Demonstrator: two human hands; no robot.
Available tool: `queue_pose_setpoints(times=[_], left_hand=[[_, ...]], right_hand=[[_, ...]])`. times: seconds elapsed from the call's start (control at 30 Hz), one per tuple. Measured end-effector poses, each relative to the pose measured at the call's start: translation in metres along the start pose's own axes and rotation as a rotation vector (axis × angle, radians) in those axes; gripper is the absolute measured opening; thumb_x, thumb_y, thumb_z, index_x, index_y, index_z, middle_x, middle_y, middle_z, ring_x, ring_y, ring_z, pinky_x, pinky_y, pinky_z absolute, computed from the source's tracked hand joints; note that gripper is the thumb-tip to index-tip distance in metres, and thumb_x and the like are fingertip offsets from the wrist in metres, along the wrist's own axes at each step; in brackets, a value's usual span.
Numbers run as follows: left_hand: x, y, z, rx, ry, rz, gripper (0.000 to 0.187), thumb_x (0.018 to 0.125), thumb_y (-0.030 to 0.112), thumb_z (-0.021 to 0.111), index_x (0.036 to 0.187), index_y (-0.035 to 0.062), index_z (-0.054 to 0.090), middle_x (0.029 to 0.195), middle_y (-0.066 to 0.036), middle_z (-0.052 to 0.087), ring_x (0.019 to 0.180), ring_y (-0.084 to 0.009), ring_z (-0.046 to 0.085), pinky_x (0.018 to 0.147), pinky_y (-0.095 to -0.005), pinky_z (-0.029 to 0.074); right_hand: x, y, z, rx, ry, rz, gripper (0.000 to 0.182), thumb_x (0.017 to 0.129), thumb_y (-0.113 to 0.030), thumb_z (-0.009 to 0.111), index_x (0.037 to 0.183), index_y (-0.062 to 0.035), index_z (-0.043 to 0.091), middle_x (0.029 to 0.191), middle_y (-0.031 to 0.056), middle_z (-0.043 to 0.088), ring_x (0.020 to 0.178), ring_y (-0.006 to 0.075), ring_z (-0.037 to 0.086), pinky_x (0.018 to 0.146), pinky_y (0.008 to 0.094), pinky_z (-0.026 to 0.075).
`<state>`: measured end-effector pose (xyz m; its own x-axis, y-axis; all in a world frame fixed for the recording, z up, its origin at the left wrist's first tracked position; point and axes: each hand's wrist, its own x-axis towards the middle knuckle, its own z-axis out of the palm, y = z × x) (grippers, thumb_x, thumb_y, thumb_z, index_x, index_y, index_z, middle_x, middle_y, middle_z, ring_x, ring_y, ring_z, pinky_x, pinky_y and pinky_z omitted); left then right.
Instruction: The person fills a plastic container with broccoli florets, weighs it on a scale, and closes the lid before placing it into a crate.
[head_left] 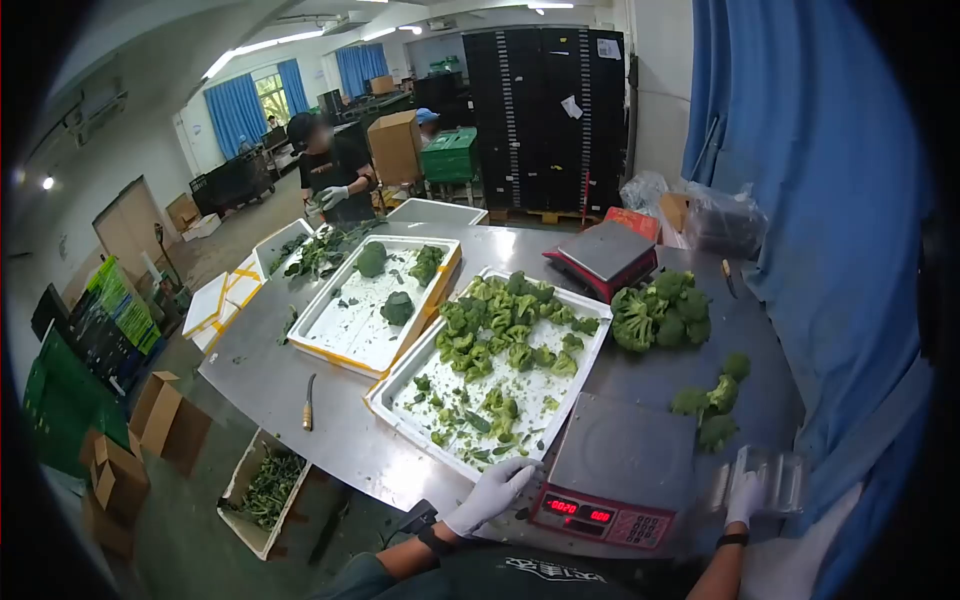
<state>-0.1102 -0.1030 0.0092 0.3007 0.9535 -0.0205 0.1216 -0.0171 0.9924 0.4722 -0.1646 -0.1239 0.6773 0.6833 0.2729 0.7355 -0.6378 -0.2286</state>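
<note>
My left hand (494, 496), in a white glove, reaches toward the near corner of a white foam tray (400, 408), its fingers stretched out and holding nothing. Cut broccoli florets (505, 320) and small scraps lie in that tray. To the right of this hand stands a digital scale (625, 455) with a red lit display and a bare plate. My right hand (746, 498), also gloved, is closed on a clear plastic tray (785, 480) at the table's right edge. Just beyond it lie loose broccoli pieces (716, 400).
A second foam tray (345, 320) holds several broccoli heads. A broccoli pile (660, 312) sits by another scale (605, 252). Knives lie at left (308, 403) and right (729, 279). Across the table stands a gloved co-worker (335, 175). A scrap bin (262, 495) is on the floor.
</note>
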Motion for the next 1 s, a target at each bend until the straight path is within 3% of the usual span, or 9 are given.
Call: queue_pose_setpoints(times=[0.17,0.37,0.43,0.63,0.73,0.8,0.83,0.87,1.0], left_hand=[[0.014,-0.010,0.005,-0.019,0.033,0.018,0.030,0.109,0.020,0.057,0.126,-0.0013,0.071,0.111,-0.010,0.076,0.104,-0.0155,0.069,0.093,-0.0308,0.054],[0.025,0.010,0.001,0.015,-0.009,0.075,0.036,0.110,0.021,0.055,0.134,-0.0047,0.065,0.109,-0.008,0.075,0.103,-0.0131,0.070,0.096,-0.0285,0.055],[0.025,0.019,-0.003,-0.036,-0.058,0.037,0.036,0.110,0.022,0.057,0.134,-0.0044,0.065,0.110,-0.009,0.075,0.104,-0.0137,0.070,0.096,-0.0292,0.055],[0.030,0.008,-0.017,-0.080,0.009,0.015,0.029,0.109,0.019,0.057,0.124,-0.0027,0.071,0.102,-0.008,0.077,0.094,-0.0132,0.071,0.089,-0.0287,0.056],[0.035,0.002,-0.035,0.037,0.007,0.039,0.030,0.108,0.020,0.060,0.124,-0.0030,0.071,0.103,-0.011,0.078,0.094,-0.0158,0.073,0.086,-0.0301,0.057],[0.045,0.002,-0.058,0.194,-0.007,0.021,0.031,0.107,0.022,0.063,0.127,-0.0007,0.070,0.106,-0.012,0.078,0.097,-0.0157,0.072,0.087,-0.0301,0.056],[0.050,0.003,-0.072,0.308,-0.026,-0.007,0.033,0.106,0.022,0.064,0.130,0.0008,0.069,0.107,-0.011,0.077,0.099,-0.0142,0.071,0.088,-0.0294,0.055],[0.055,0.001,-0.082,0.322,0.033,0.042,0.031,0.103,0.026,0.067,0.122,0.0034,0.073,0.106,-0.018,0.077,0.093,-0.0280,0.075,0.085,-0.0361,0.058],[0.099,-0.007,-0.132,0.629,-0.012,0.112,0.038,0.099,0.029,0.070,0.128,0.0045,0.068,0.122,-0.021,0.071,0.105,-0.0358,0.071,0.091,-0.0424,0.057]], right_hand=[[0.000,-0.003,-0.027,0.080,0.044,0.159,0.028,0.103,-0.027,0.056,0.094,-0.0020,0.065,0.097,0.0247,0.072,0.092,0.0441,0.069,0.077,0.0548,0.052],[0.002,0.013,-0.068,-0.099,0.047,0.011,0.032,0.104,-0.037,0.060,0.096,-0.0065,0.064,0.087,0.0182,0.069,0.085,0.0397,0.068,0.077,0.0518,0.051],[0.005,0.014,-0.088,-0.074,0.393,-0.033,0.032,0.104,-0.037,0.061,0.104,-0.0051,0.062,0.102,0.0189,0.073,0.093,0.0421,0.068,0.081,0.0531,0.051],[0.008,0.015,-0.116,0.047,0.305,0.245,0.028,0.108,-0.036,0.057,0.106,-0.0084,0.062,0.106,0.0174,0.070,0.097,0.0384,0.066,0.080,0.0499,0.050],[-0.008,-0.013,-0.133,0.039,0.289,0.171,0.028,0.107,-0.034,0.059,0.104,-0.0067,0.063,0.106,0.0155,0.070,0.098,0.0378,0.066,0.080,0.0472,0.050],[-0.015,-0.037,-0.138,0.189,0.576,-0.077,0.020,0.104,-0.025,0.064,0.103,-0.0048,0.065,0.102,0.0153,0.070,0.095,0.0375,0.066,0.082,0.0455,0.052],[-0.023,-0.056,-0.141,0.177,0.568,-0.075,0.020,0.104,-0.025,0.064,0.103,-0.0048,0.065,0.102,0.0153,0.070,0.095,0.0375,0.066,0.082,0.0455,0.052],[-0.033,-0.080,-0.145,0.312,0.473,-0.177,0.012,0.100,-0.017,0.068,0.102,-0.0049,0.066,0.099,0.0145,0.069,0.093,0.0361,0.066,0.081,0.0445,0.052],[-0.097,-0.194,-0.144,0.462,0.249,-0.537,0.013,0.087,-0.003,0.076,0.097,-0.0063,0.068,0.090,0.0114,0.066,0.088,0.0328,0.066,0.078,0.0439,0.051]])
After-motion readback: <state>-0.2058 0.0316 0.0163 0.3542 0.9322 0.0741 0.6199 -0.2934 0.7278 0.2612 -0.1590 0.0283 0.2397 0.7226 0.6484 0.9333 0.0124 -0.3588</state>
